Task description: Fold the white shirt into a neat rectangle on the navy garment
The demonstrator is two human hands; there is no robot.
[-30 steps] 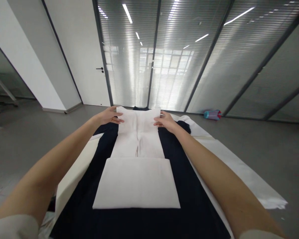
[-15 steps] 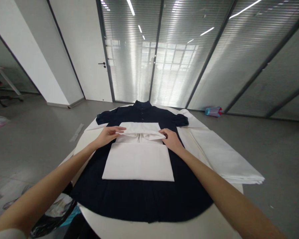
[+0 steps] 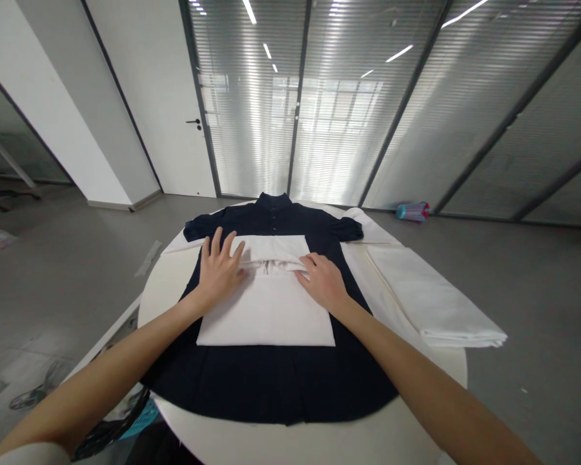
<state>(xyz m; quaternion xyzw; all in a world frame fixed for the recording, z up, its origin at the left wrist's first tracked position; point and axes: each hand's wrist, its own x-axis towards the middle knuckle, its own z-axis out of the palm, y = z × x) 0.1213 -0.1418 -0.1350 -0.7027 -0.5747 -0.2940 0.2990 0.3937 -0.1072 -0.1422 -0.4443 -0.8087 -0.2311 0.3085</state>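
A dark navy dress [image 3: 271,381] lies spread flat on a round white table [image 3: 319,445], collar at the far side. On its middle rests a white folded garment [image 3: 266,310], its far end doubled back toward me. My left hand [image 3: 219,268] lies flat with fingers spread on the left of that fold. My right hand [image 3: 322,279] presses flat on the right of the fold. Neither hand grips anything.
Folded white cloth [image 3: 430,303] lies on the table's right side, hanging past the rim. A teal and pink object [image 3: 413,211] lies on the floor by the glass wall. A dark bag and teal basket [image 3: 126,413] sit below the table's left edge.
My hands brought the far end of the white garment back toward me, folded it over, and now lie flat on the fold. The dress collar has come into view.
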